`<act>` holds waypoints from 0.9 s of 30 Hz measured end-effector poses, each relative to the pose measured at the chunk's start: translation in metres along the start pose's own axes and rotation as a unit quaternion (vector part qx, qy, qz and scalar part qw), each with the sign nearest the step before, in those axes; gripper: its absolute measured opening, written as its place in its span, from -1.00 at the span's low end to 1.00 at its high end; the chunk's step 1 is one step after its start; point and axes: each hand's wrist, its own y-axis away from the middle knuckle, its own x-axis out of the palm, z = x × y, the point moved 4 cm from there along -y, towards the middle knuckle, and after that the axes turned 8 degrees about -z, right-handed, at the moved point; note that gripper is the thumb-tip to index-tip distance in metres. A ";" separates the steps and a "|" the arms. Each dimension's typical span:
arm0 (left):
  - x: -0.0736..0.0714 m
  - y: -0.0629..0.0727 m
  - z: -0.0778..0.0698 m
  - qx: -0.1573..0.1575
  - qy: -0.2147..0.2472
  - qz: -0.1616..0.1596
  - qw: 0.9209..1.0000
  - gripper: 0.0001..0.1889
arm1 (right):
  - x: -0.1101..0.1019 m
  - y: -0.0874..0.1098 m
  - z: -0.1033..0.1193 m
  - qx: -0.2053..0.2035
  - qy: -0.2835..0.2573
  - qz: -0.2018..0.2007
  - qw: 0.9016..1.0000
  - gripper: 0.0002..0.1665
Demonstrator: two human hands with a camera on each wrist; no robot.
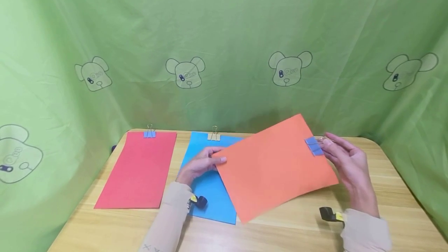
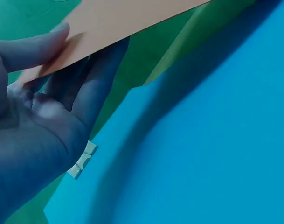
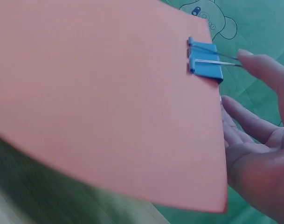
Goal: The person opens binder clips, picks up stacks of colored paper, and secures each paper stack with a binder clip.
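An orange sheet of paper (image 1: pixel 273 170) is held up at a tilt over the table, between both hands. At its left edge my left hand (image 1: pixel 201 164) pinches it, thumb on top and fingers beneath, as the left wrist view also shows. A blue binder clip (image 1: pixel 314 146) bites the sheet's right edge. My right hand (image 1: pixel 350 162) grips the clip by its wire handles, with the thumb (image 3: pixel 253 63) on the near one. Partly covered by the orange sheet in the head view, a blue sheet (image 1: pixel 213 189) lies on the table with a tan binder clip (image 1: pixel 214 137) on its far edge.
To the left lies a red sheet (image 1: pixel 140 174) with a blue-purple binder clip (image 1: pixel 149 133) at its far edge. All of this is on a light wooden table (image 1: pixel 297 224). Green curtains (image 1: pixel 231 30) printed with bear heads enclose the table at the back and sides.
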 end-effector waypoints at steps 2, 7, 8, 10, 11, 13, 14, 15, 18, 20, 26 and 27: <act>0.004 -0.001 0.003 -0.010 -0.023 0.013 1.000 -0.58 | -0.001 0.001 0.002 0.002 0.021 -0.014 1.000 -0.61; 0.021 -0.003 0.011 -0.028 -0.097 0.050 0.994 -0.51 | -0.005 0.003 0.007 -0.003 0.072 -0.038 0.997 -0.60; 0.025 -0.003 0.012 -0.029 -0.111 0.058 0.992 -0.49 | -0.005 0.003 0.008 -0.004 0.085 -0.039 0.996 -0.59; 0.033 -0.004 0.015 -0.030 -0.148 0.073 0.986 -0.45 | -0.006 0.004 0.010 -0.011 0.116 -0.037 0.993 -0.54; 0.038 -0.003 0.016 -0.032 -0.159 0.085 0.983 -0.42 | -0.006 0.004 0.010 -0.015 0.137 -0.038 0.990 -0.52; 0.045 -0.003 0.019 -0.036 -0.177 0.101 0.978 -0.36 | -0.005 0.005 0.012 -0.024 0.182 -0.036 0.982 -0.46; 0.048 -0.003 0.021 -0.037 -0.182 0.109 0.977 -0.34 | -0.006 0.006 0.012 -0.028 0.203 -0.033 0.978 -0.43; 0.051 -0.004 0.021 -0.038 -0.185 0.115 0.975 -0.33 | -0.005 0.006 0.013 -0.033 0.228 -0.032 0.973 -0.41; 0.057 -0.004 0.023 -0.037 -0.180 0.126 0.975 -0.34 | -0.006 0.007 0.014 -0.049 0.307 -0.022 0.950 -0.38; 0.060 -0.004 0.021 -0.031 -0.178 0.128 0.975 -0.37 | -0.007 0.007 0.012 -0.062 0.360 -0.013 0.931 -0.37; 0.071 -0.001 0.018 -0.034 -0.187 0.120 0.974 -0.40 | -0.018 0.001 0.002 -0.083 0.475 -0.012 0.876 -0.30; 0.072 -0.002 0.018 -0.039 -0.180 0.116 0.976 -0.41 | -0.020 0.000 0.000 -0.086 0.486 -0.018 0.869 -0.31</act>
